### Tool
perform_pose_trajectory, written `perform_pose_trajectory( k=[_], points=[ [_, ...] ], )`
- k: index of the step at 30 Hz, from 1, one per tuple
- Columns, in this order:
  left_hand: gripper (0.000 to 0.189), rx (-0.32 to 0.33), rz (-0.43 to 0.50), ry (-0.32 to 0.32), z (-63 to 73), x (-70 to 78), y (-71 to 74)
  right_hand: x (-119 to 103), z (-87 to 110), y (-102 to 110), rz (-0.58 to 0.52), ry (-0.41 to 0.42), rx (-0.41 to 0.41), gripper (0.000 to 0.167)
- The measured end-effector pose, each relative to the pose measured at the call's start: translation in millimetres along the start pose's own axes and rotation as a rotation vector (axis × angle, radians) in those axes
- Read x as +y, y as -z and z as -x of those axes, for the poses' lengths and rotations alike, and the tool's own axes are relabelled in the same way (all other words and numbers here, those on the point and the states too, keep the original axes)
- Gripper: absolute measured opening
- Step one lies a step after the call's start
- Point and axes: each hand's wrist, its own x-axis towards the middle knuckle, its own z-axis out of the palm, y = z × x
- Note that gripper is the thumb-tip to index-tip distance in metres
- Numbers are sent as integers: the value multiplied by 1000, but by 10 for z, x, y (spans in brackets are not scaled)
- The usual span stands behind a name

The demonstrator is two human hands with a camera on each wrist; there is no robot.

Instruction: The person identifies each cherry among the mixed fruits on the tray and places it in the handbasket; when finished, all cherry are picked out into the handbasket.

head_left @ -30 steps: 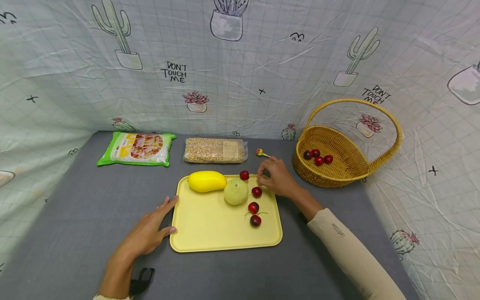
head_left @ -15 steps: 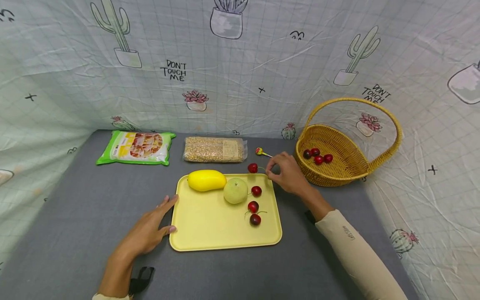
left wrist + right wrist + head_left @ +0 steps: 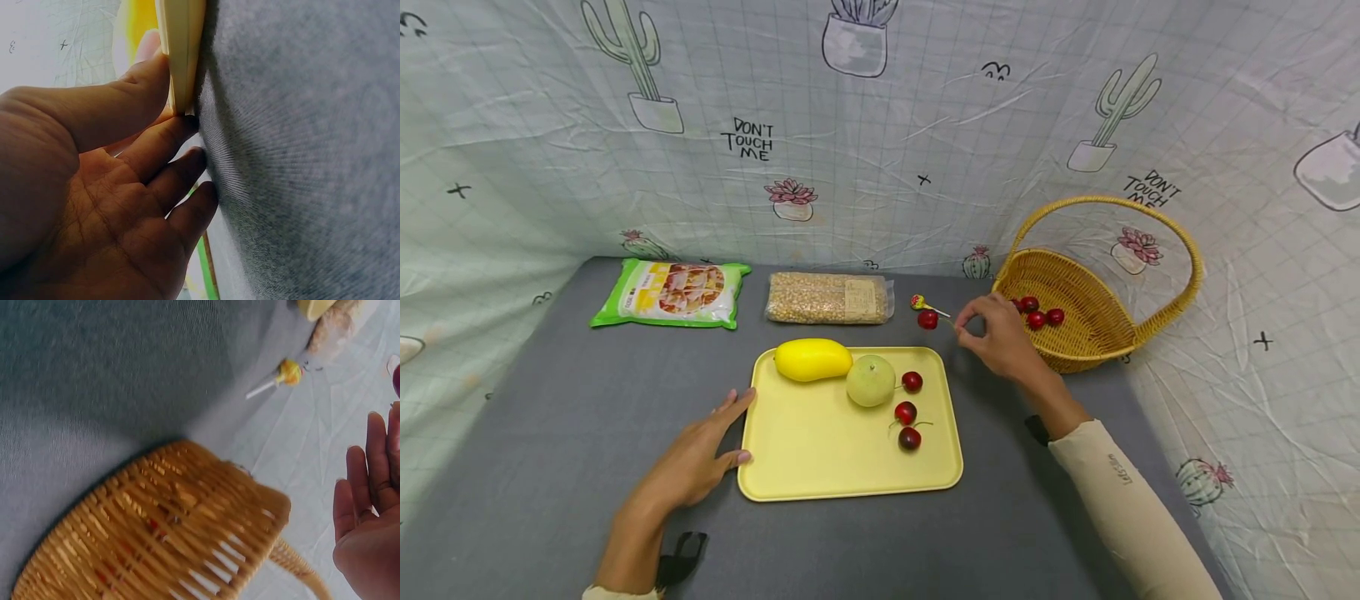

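Observation:
My right hand (image 3: 1000, 337) pinches a dark red cherry (image 3: 927, 319) by its stem, beyond the tray's far right corner and left of the wicker basket (image 3: 1078, 354). In the right wrist view, that hand (image 3: 375, 481) shows at the right edge, with the cherry (image 3: 397, 380) partly cut off. My left hand (image 3: 696, 462) touches the left rim of a pale yellow tray (image 3: 805, 458) with thumb and forefinger, its fingers fairly straight. In the left wrist view, the thumb lies against the tray edge (image 3: 179, 62). The tray bears several cherries (image 3: 910, 438), a yellow mango (image 3: 812, 360) and a round green fruit (image 3: 870, 381).
Several cherries (image 3: 1036, 320) lie in the basket, which has a tall arched handle (image 3: 1191, 275). Along the back are a lollipop (image 3: 919, 302), a clear pack of grains (image 3: 827, 298) and a green-edged food bag (image 3: 673, 293). A printed cloth (image 3: 880, 167) hangs behind the table.
My right hand has lifted the cherry off the tray's far right corner and carried it right and away, toward the basket. The left hand has stayed at the tray's rim.

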Motion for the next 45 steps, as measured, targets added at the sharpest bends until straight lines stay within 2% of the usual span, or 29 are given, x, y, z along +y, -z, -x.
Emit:
perform_pose_trajectory(
  k=[16, 28, 40, 45],
  points=[
    [89, -3, 5, 5, 2, -8, 0, 158, 63, 301, 30, -53, 94, 4],
    [88, -4, 5, 6, 12, 7, 10, 443, 133, 473, 23, -47, 157, 5],
    [89, -8, 2, 16, 5, -6, -1, 658, 239, 695, 87, -190, 127, 6],
    [89, -2, 6, 4, 2, -15, 1, 748, 288, 770, 124, -218, 123, 5]
  ],
)
